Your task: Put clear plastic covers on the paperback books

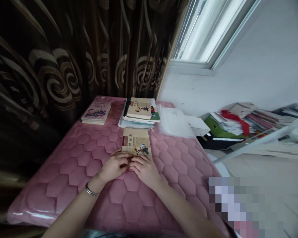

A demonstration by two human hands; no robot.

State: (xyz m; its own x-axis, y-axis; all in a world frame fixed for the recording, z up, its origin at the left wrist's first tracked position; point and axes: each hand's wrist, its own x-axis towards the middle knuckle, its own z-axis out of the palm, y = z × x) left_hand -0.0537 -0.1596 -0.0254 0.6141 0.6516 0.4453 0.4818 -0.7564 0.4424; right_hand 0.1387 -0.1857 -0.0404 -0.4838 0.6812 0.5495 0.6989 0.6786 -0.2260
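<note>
A cream book [136,140] with Chinese characters and a small coloured picture on its cover lies flat on a pink quilted mattress [94,178]. At its near edge, my left hand [116,165] curls its fingers over the left part, the thumb close below. My right hand [145,170] meets it from the other side, fingers bent over the same edge. Both sets of fingertips nearly touch, and they hide the bottom of the cover. A silver bangle [91,190] circles my left wrist.
Beyond the book stands a stack of books [139,110], a similar cream one on top. Left of it is a small pile of pink-covered books [95,114]. Clear plastic sheets [175,120] and a white box [197,125] lie right. Dark patterned curtains [94,49] hang behind.
</note>
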